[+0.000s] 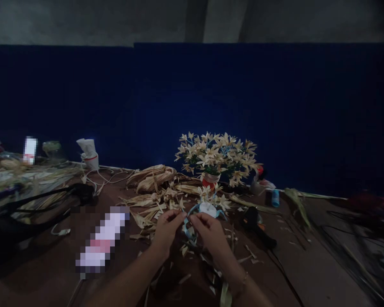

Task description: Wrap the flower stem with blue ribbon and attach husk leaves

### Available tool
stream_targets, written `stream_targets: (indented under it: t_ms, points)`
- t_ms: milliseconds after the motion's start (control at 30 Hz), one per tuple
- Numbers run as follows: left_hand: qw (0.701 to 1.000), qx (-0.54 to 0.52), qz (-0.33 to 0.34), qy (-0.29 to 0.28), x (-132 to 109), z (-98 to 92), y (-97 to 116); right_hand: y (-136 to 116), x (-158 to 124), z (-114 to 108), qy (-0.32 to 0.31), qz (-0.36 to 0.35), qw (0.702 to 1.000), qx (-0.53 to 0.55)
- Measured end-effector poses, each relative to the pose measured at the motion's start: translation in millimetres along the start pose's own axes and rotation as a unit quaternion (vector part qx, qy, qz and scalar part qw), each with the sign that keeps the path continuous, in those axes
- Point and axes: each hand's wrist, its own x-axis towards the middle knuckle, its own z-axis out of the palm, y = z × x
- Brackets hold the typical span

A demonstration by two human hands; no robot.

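My left hand (169,228) and my right hand (210,230) meet low in the middle of the view, thumbs and fingertips pinched close together. Between them runs a light-blue ribbon (189,232), which hangs in a loop below the fingers. A small cream flower (181,204) shows just above my left fingertips; whether its stem is in the pinch is hidden. Right behind my right hand lies a white round roll or disc (208,209), with blue strip around it and loose cream flowers (208,194) beyond.
A full bouquet (216,153) stands in a red pot (210,181). Dried husks (153,177) are heaped left of it. A black glue gun (259,228) with its cord lies at right, near a blue cylinder (275,198). A blurred-out phone-like screen (103,239) lies left.
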Motion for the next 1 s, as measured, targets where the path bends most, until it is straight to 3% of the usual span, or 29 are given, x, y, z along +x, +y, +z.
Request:
stream_targets:
  t_ms: [100,167,267,400,600,733,867,1000]
  points:
    - [1.0,-0.002,0.001,-0.019,-0.2,-0.2,3.5,-1.1,3.7,-8.3,-0.109,0.154,0.966,0.176]
    - [0.999,-0.001,-0.006,-0.042,-0.5,0.0,4.2,-0.7,3.7,-10.7,-0.15,0.204,0.932,0.26]
    - [0.997,-0.004,-0.026,-0.074,-0.4,-0.6,3.9,0.8,2.2,-9.8,-0.155,0.227,0.904,0.329]
    - [0.997,-0.001,-0.033,-0.076,0.6,-2.1,2.0,2.0,1.8,-6.7,-0.129,0.209,0.906,0.346]
    - [0.998,0.002,-0.027,-0.061,1.0,-2.5,0.0,0.8,1.4,-5.5,-0.093,0.209,0.927,0.298]
    - [0.998,0.007,-0.032,-0.045,0.9,-2.3,0.0,1.5,1.7,-2.3,-0.058,0.176,0.957,0.223]
    - [0.999,0.003,-0.033,-0.018,0.2,-1.4,-1.5,1.4,3.9,2.8,0.02,0.059,0.996,0.069]
    - [1.0,0.001,-0.03,-0.008,0.9,-0.8,-2.8,-0.8,3.0,7.1,0.083,-0.07,0.985,-0.137]
